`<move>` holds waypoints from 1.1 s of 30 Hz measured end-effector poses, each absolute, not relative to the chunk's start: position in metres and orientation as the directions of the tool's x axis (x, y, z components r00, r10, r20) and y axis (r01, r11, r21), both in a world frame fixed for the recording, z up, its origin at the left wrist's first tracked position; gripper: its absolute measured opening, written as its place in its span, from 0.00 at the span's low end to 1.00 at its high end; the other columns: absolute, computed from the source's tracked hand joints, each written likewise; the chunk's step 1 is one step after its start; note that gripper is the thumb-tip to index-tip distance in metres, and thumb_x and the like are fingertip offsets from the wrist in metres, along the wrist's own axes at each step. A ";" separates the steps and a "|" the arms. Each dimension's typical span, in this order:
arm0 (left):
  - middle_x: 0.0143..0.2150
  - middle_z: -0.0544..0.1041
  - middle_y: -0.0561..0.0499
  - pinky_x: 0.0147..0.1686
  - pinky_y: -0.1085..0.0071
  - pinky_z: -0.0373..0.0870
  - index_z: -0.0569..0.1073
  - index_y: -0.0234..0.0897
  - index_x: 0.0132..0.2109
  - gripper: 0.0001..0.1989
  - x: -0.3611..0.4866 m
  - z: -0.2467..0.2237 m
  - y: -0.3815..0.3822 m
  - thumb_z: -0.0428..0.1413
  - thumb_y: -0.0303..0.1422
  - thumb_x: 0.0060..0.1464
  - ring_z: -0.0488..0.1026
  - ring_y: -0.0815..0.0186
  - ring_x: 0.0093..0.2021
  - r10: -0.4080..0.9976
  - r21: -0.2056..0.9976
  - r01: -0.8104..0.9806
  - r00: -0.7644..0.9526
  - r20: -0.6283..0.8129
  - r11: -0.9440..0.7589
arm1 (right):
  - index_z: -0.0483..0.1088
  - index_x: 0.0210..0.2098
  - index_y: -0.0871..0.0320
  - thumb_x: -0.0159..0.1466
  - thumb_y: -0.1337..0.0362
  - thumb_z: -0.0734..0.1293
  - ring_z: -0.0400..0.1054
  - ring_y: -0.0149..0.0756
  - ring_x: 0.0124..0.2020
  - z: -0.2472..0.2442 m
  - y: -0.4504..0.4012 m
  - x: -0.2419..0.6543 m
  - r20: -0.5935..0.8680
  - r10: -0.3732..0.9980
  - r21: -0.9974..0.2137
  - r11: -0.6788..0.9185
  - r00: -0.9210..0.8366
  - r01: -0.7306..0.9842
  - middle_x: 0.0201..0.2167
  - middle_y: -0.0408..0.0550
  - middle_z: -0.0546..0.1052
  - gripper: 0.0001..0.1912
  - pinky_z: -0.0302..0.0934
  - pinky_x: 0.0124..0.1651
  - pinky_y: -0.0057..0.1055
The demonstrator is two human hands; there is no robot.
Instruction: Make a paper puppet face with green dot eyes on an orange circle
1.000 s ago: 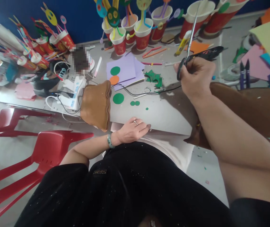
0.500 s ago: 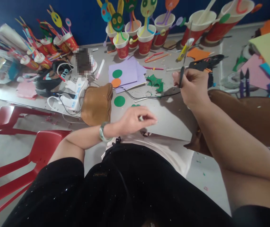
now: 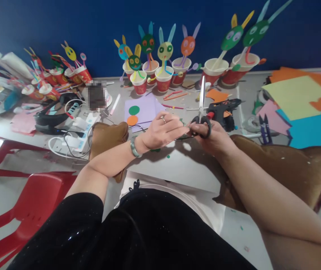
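My right hand (image 3: pixel 212 137) grips a pair of scissors (image 3: pixel 202 98) by the black handles, with the silver blades pointing up and away from me. Close beside it, my left hand (image 3: pixel 164 129) has its fingers bent together, the tips near the scissor handles. What those fingers hold, if anything, is hidden. Behind my left hand lies purple paper (image 3: pixel 143 103) with a green paper circle (image 3: pixel 134 110) and an orange paper circle (image 3: pixel 132 120) on it. A small green scrap (image 3: pixel 168 156) is on the table below my hands.
Paper cups (image 3: pixel 163 80) with rabbit-eared paper figures line the back. A black glue gun (image 3: pixel 225 112) and purple-handled pliers (image 3: pixel 265 129) lie right, near coloured paper (image 3: pixel 295 97). Brown cushions (image 3: pixel 278 165) flank me. A power strip (image 3: pixel 88 129) and red chair (image 3: pixel 36 198) are left.
My right hand has come left and down with the scissors, and the left hand has moved up to meet it. The head view has tilted upward.
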State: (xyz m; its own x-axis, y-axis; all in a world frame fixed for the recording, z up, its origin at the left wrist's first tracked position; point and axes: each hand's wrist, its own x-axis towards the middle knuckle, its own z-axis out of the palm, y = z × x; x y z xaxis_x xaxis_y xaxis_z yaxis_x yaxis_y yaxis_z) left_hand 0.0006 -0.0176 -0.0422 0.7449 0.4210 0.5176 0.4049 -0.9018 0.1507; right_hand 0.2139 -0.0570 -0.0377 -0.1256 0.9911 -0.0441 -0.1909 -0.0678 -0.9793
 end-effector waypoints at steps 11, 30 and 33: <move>0.44 0.84 0.49 0.56 0.58 0.69 0.81 0.49 0.54 0.17 -0.010 -0.038 -0.026 0.47 0.33 0.76 0.79 0.62 0.52 0.331 0.169 0.285 0.823 0.461 -0.944 | 0.81 0.25 0.55 0.42 0.51 0.87 0.65 0.33 0.31 -0.037 -0.065 0.215 -0.140 0.981 -0.968 -0.165 -0.137 -0.187 0.26 0.42 0.77 0.20 0.60 0.39 0.33; 0.36 0.83 0.49 0.41 0.68 0.73 0.80 0.35 0.37 0.24 0.020 -0.047 -0.036 0.67 0.54 0.58 0.76 0.68 0.37 0.839 0.959 0.070 0.506 0.202 -0.273 | 0.76 0.22 0.54 0.43 0.53 0.85 0.66 0.34 0.29 -0.039 -0.065 0.211 -0.072 0.997 -0.990 -0.069 0.015 -0.126 0.25 0.42 0.77 0.19 0.60 0.34 0.33; 0.36 0.83 0.49 0.40 0.69 0.72 0.81 0.35 0.38 0.22 0.020 -0.048 -0.035 0.67 0.52 0.59 0.75 0.69 0.36 0.839 0.973 0.026 0.512 0.186 -0.231 | 0.76 0.22 0.53 0.44 0.52 0.85 0.67 0.34 0.30 -0.039 -0.065 0.211 -0.060 0.998 -0.992 -0.058 0.022 -0.109 0.26 0.42 0.77 0.19 0.61 0.35 0.34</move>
State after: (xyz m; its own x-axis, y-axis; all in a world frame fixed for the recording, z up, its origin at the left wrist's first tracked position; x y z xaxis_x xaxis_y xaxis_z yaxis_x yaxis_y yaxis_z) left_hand 0.0196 -0.0348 -0.0481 0.5115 0.8389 0.1860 0.0260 -0.2314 0.9725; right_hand 0.2111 -0.0655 -0.0394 0.0218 0.9979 -0.0605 -0.1092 -0.0578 -0.9923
